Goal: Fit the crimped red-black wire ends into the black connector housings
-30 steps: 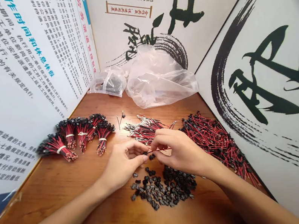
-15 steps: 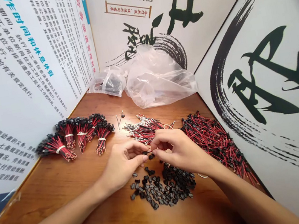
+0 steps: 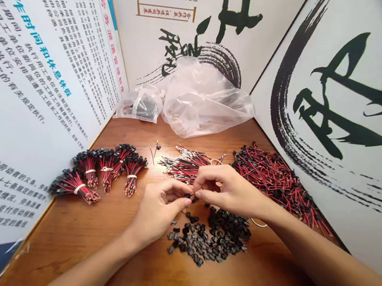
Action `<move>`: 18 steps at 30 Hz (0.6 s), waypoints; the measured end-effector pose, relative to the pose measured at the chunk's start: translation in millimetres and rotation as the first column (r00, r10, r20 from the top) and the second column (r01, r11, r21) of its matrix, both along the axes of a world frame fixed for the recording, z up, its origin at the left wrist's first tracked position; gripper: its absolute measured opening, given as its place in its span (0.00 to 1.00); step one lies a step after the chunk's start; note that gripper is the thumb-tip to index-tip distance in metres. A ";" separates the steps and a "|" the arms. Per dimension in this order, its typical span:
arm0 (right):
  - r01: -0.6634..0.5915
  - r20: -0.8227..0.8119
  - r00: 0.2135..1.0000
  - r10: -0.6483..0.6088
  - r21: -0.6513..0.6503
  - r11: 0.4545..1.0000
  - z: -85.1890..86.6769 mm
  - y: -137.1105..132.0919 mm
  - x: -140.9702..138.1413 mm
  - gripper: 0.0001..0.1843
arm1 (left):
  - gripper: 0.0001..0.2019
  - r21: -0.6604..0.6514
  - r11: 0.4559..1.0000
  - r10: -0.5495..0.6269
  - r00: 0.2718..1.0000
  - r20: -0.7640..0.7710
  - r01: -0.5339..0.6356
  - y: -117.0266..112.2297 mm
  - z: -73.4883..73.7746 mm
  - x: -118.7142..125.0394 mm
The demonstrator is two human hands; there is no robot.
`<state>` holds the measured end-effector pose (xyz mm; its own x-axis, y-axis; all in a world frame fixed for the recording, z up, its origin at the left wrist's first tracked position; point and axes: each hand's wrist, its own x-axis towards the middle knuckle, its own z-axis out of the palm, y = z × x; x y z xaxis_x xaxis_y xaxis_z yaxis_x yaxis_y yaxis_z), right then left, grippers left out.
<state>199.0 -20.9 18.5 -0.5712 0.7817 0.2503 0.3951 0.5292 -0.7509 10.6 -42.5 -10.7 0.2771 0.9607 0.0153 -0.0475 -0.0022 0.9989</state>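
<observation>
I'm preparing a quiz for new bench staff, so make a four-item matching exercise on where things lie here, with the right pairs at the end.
1. Tied bundles
2. Clear bags
3. Black pieces
4. Largest wire heap

A. Far right
B. Front centre, loose
C. Left side
D. At the back

Pairs: 1-C, 2-D, 3-B, 4-A

Bright, fairly even light. Whitish glare on table (image 3: 81,229) just left of wire pile (image 3: 182,166); soft shine on large plastic bag (image 3: 199,107). Table darker toward lower right. Wide-angle stretch at edges; upper right corner black.
</observation>
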 end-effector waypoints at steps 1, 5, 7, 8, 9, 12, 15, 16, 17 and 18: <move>-0.001 -0.002 1.000 0.001 0.005 1.000 -1.7 0.3 -0.5 0.07 | 0.05 0.003 1.000 -0.001 1.000 0.007 0.001 -0.1 -0.5 0.2; 0.026 -0.012 1.000 -0.026 -0.001 1.000 -5.0 -0.1 -2.6 0.07 | 0.06 0.003 1.000 0.005 1.000 0.015 -0.005 -1.2 -1.3 0.7; 0.054 -0.012 0.998 -0.055 -0.054 0.997 -4.9 0.1 -2.5 0.06 | 0.07 0.008 1.000 0.020 1.000 0.010 -0.020 -2.1 -1.2 0.5; 0.065 -0.014 0.998 -0.067 -0.087 0.994 -4.6 0.4 -2.2 0.06 | 0.07 0.011 1.000 0.027 1.000 0.007 -0.027 -2.5 -1.3 0.3; 0.072 -0.017 0.997 -0.074 -0.119 0.990 -4.4 0.8 -1.9 0.05 | 0.06 0.016 0.999 0.032 0.999 0.003 -0.032 -2.8 -1.4 0.0; 0.063 -0.035 0.997 -0.071 -0.190 0.980 -4.2 1.4 -1.7 0.04 | 0.03 0.046 0.999 0.028 1.000 -0.009 -0.027 -3.6 -2.5 -1.0; 0.059 -0.063 0.995 -0.078 -0.264 0.963 -4.8 -0.3 -3.3 0.03 | 0.03 0.110 0.994 0.020 1.000 -0.010 -0.019 -3.9 -3.0 -2.0; 0.061 -0.079 0.993 -0.089 -0.306 0.950 -5.2 -1.1 -4.1 0.03 | 0.03 0.129 0.992 0.017 1.000 -0.010 -0.016 -3.9 -2.6 -2.4; 0.060 -0.098 0.990 -0.101 -0.355 0.933 -5.9 -1.9 -5.0 0.03 | 0.03 0.145 0.989 0.011 1.000 -0.011 -0.010 -4.0 -2.1 -2.9; 0.056 -0.121 0.986 -0.114 -0.402 0.914 -6.7 -2.6 -5.9 0.04 | 0.04 0.158 0.987 0.004 1.000 -0.014 -0.002 -4.1 -1.5 -3.4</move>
